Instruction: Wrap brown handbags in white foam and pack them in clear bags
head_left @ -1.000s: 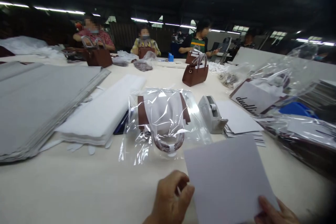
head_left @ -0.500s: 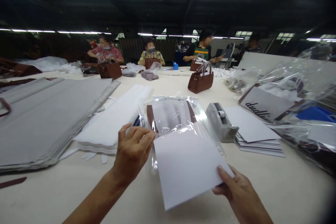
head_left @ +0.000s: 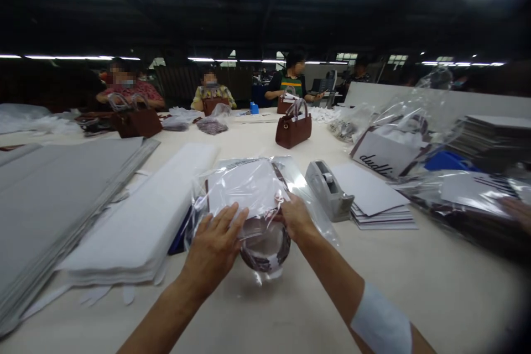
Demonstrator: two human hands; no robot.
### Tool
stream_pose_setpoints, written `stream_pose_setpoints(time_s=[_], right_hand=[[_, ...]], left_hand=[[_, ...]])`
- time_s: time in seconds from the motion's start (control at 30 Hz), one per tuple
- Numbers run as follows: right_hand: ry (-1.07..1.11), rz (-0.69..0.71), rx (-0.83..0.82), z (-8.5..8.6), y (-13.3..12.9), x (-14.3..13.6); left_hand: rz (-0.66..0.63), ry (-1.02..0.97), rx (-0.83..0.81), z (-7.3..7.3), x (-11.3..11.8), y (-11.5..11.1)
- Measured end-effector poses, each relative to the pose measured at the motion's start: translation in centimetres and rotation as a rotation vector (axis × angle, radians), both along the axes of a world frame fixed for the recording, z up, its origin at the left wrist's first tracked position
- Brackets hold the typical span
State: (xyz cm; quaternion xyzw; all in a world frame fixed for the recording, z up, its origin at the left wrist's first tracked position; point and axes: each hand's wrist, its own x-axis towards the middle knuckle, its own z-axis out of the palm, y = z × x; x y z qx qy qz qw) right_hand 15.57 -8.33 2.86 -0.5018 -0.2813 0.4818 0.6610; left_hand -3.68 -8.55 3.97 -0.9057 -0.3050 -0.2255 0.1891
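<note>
A brown handbag (head_left: 285,177) lies on the table in front of me inside a clear plastic bag (head_left: 317,218), its wrapped handle (head_left: 265,263) pointing toward me. Over the handbag's face, under the film, lies a white card (head_left: 244,185). My left hand (head_left: 218,240) rests on the near left of the plastic with its fingers stretched out. At the near right edge, my right hand (head_left: 296,215) has its fingers closed on the plastic bag; their tips are partly hidden by film and glare.
A grey tape dispenser (head_left: 329,191) and a stack of white cards (head_left: 369,191) stand to the right. White padding sheets (head_left: 136,221) and grey sheets (head_left: 62,193) lie left. Another bagged handbag (head_left: 390,149), a brown handbag (head_left: 293,130) and seated people are beyond; a person's hand (head_left: 518,210) shows far right.
The white card has gone from my right hand to lie over the handbag under the plastic. Both hands are now at the bag's near side. The view has turned right.
</note>
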Motion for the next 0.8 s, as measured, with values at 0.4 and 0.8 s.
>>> stream_pose_setpoints(time_s=[0.4,0.8], right_hand=[[-1.364,-0.26,-0.354,-1.6,-12.2,19.2],[-1.654,0.179,-0.374,-3.6,-8.3,29.7]], left_hand=[[-0.154,-0.038,0.097,-2.6,-0.9,3.3],[-0.134,-0.047,-0.156,-3.0,-1.6,4.0]])
